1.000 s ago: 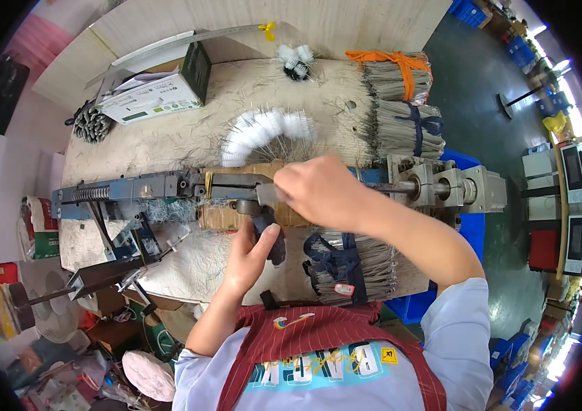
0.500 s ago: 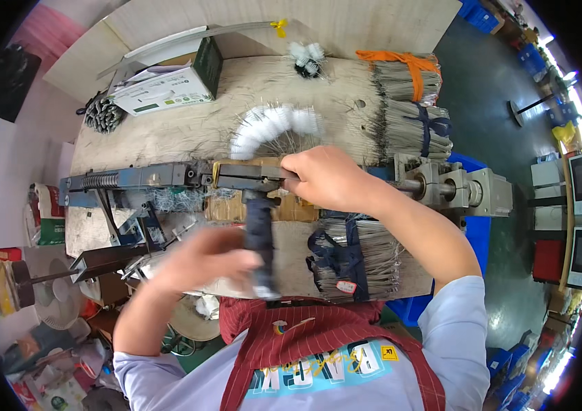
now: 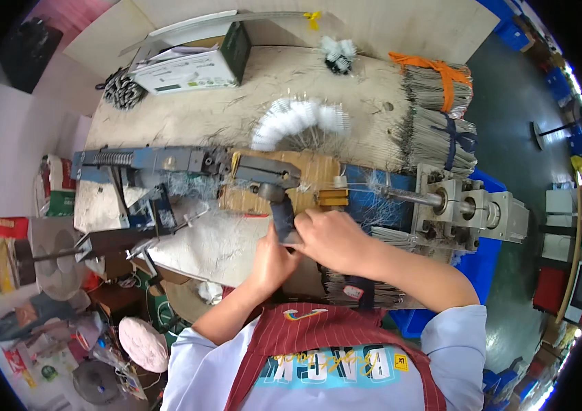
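Across the wooden workbench (image 3: 284, 65), as the head view showed it, a dark, tape-wrapped lever handle (image 3: 282, 218) lay just beyond the person's two bare hands. Its long axis ran from a round, dark metal pivot (image 3: 271, 192) back toward the body, slanting slightly to the right as it came nearer. Both hands were about equally close: the left hand (image 3: 274, 264) sat at the near end, and the right hand (image 3: 335, 240) came in along the right flank. Their fingers were bent and drawn narrowly together, meeting around that near end and covering it; whether either one gripped the handle, I could not tell. A small greyish sliver showed between them, too hidden to name.

The handle looked thick, matt and nearly black. Its pivot stood at the near side of a dark grey metal clamp (image 3: 270, 168) mounted on a tan, worn block (image 3: 239, 198). To the right, a bare steel shaft (image 3: 414, 197) pointed toward the block. Behind the clamp curved an arc of white-bristled wire brushes (image 3: 298, 120).
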Tool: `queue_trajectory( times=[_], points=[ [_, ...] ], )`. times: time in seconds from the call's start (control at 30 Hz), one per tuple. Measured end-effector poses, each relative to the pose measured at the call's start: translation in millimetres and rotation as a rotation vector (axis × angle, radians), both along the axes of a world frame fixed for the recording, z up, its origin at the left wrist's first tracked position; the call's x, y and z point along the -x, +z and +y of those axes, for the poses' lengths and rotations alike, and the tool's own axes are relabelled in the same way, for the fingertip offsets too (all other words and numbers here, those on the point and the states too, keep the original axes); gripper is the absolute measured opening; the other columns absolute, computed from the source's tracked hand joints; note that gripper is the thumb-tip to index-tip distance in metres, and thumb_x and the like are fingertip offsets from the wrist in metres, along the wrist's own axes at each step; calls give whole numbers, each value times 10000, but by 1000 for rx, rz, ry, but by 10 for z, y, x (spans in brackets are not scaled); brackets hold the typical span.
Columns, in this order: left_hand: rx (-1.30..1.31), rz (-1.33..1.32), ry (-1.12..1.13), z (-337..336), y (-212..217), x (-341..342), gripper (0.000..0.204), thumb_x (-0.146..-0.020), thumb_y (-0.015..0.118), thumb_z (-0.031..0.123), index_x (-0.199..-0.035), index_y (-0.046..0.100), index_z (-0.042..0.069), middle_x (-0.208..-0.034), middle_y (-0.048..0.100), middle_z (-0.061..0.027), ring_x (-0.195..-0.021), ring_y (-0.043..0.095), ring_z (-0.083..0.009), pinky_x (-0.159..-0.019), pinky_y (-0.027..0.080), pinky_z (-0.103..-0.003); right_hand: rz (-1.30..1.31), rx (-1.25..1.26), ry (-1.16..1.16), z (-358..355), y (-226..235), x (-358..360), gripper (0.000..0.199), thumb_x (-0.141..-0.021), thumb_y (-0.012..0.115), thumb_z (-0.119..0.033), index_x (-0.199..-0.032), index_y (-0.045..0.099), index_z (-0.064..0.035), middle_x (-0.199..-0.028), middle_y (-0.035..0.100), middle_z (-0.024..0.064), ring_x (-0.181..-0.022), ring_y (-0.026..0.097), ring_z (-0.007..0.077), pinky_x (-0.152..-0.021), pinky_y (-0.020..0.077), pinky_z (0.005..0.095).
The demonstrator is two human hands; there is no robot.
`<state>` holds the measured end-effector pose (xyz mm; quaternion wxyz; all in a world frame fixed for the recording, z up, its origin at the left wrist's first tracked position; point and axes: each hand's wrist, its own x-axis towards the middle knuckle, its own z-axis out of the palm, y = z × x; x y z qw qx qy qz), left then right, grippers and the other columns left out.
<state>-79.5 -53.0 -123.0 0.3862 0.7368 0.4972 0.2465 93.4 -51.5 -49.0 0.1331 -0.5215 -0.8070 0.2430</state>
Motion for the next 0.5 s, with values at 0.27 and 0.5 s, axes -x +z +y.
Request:
queue_trajectory(
  times=[0.27,0.5],
  points=[
    [445,-382,438,104,212,1058,283,-964,612,236,-995,597,-45,-867,634,-96,-717,620,-157,-670,494,-274,-134,-97,-390,-13,-146,-493,226,-852,620,-90,-1051,535,-25,-1065,522,119,-941,631,323,-654,559,448],
    [327,-515,628,409,174,1138,296,-1009,542,241,-961,572,-49,-790,633,-102,-648,657,-172,-520,513,-262,-13,-139,-322,-143,-129,-474,301,-826,641,-27,-1100,519,-6,-1091,605,181,-900,642,371,-686,535,444]
  ],
)
